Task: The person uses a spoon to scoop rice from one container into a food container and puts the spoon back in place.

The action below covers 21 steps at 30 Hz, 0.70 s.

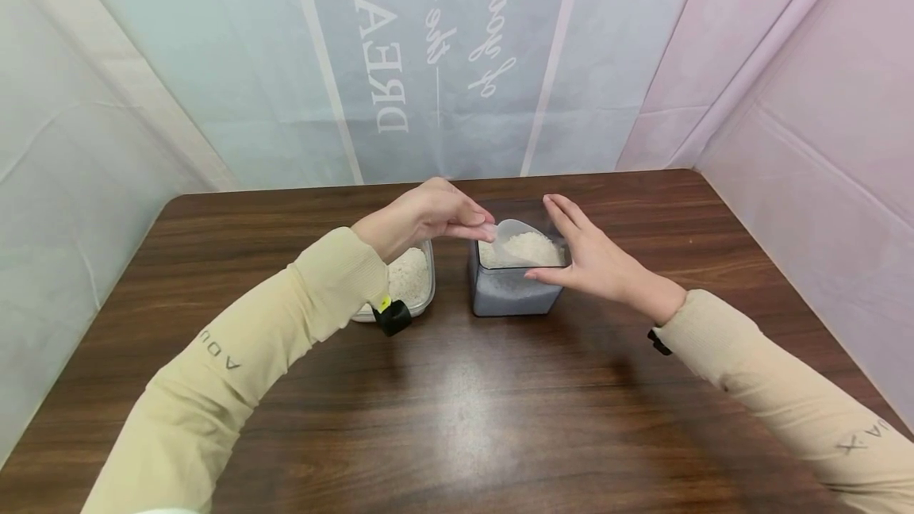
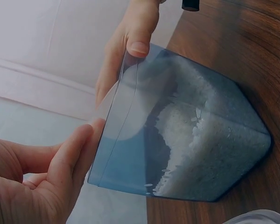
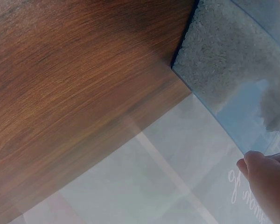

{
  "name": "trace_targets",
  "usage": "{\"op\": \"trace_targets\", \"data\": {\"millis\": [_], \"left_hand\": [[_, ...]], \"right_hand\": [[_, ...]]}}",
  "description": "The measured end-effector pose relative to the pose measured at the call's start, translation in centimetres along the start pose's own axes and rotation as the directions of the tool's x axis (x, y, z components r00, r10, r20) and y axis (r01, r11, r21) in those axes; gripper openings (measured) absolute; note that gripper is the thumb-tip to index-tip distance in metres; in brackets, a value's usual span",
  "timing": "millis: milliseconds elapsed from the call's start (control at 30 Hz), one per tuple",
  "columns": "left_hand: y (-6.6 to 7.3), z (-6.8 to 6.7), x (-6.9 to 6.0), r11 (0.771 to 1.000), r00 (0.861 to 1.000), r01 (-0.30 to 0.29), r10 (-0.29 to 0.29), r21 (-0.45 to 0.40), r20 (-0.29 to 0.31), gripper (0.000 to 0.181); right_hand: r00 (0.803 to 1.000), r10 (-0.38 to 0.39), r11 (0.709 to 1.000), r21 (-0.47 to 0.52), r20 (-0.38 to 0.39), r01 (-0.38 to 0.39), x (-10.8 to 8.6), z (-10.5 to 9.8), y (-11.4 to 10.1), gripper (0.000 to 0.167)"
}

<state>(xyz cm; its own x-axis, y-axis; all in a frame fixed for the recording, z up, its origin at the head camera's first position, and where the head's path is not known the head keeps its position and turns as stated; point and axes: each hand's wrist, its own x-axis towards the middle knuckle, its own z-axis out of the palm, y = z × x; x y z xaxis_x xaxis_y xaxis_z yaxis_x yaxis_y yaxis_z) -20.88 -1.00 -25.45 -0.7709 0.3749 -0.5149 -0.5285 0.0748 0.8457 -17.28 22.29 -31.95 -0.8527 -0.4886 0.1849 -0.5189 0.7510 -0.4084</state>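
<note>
A translucent blue-grey box (image 1: 510, 300) stands on the table, partly filled with white rice (image 1: 535, 248). My left hand (image 1: 446, 214) pinches the handle end of a clear scoop (image 1: 508, 230) at the box's left rim. The scoop's bowl lies inside the box, seen through the wall in the left wrist view, with rice against it. At the opposite side, my right hand (image 1: 600, 260) grips the box's rim, its thumb on the near face. In the right wrist view only part of that hand (image 3: 270, 186) shows, at the box's upper edge.
A clear tub (image 1: 431, 292) holding off-white grains (image 1: 408, 276) stands left of the box, partly hidden under my left forearm and wrist camera. The brown wooden table (image 1: 457, 419) ends at a printed curtain (image 1: 443, 101) behind.
</note>
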Motion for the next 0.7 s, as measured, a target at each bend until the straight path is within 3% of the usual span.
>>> {"op": "trace_targets", "data": {"millis": [333,700], "left_hand": [[-0.1,-1.2,-0.4,0.998,1.0,0.0,0.001,-0.055,0.008,0.031],[-0.3,-1.4,-1.6,0.994,0.999,-0.04,0.042,-0.104,0.02,0.028]], "right_hand": [[1.0,-0.002,1.0,-0.002,-0.003,0.002,-0.1,0.0,0.1,0.104],[1.0,-0.005,1.0,-0.002,-0.001,0.005,0.0,0.0,0.3,0.104]]}}
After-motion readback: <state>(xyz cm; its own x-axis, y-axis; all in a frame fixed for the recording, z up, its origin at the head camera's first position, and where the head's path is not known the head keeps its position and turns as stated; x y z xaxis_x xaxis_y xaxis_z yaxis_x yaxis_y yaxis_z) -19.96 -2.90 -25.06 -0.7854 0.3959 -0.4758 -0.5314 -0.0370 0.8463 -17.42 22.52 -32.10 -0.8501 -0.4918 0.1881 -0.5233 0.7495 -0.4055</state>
